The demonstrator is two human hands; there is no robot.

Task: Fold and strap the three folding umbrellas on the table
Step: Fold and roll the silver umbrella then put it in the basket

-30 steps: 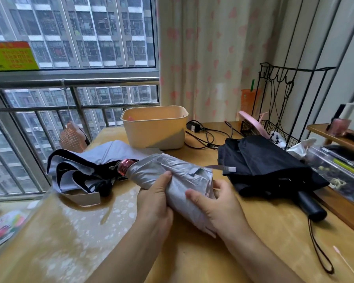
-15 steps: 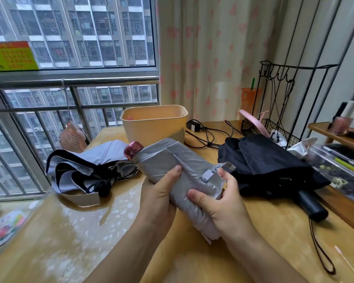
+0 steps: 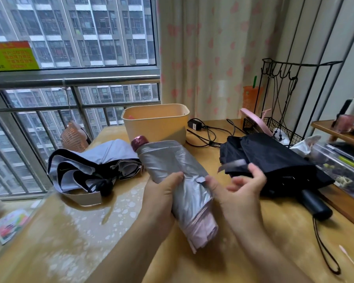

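1. Head view, centre of the frame: a person is holding a silver folding umbrella [image 3: 172, 172] above a wooden table [image 3: 70, 231]. It is tilting, with its pink cap [image 3: 139, 142] toward the upper left and its pale pink canopy edge [image 3: 204, 229] toward the lower right.
2. The left hand [image 3: 159, 199] is gripping the rolled canopy around its middle. Its thumb is pressing on top of the fabric and its fingers are curling underneath.
3. The right hand [image 3: 239, 193] is hovering just beside the umbrella with its fingers curled. Its fingertips are pinching the end of the grey strap [image 3: 232, 164], which is stretching out to the right, unfastened and blurred by motion. Its thumb is sitting close to the small tab [image 3: 200, 179] on the canopy.
4. At the left of the frame, a lavender and black umbrella [image 3: 94, 166] is lying loosely bunched on the table, its folds spreading open.
5. At the right, a black umbrella [image 3: 274, 160] is lying collapsed but unrolled. Its handle [image 3: 315, 205] is pointing toward the lower right and its wrist cord [image 3: 325, 252] is trailing across the table.
6. Behind the silver umbrella, a beige plastic bin [image 3: 155, 123] is standing near the window, with black cables [image 3: 204, 133] lying beside it and a black wire rack [image 3: 284, 99] rising at the upper right.
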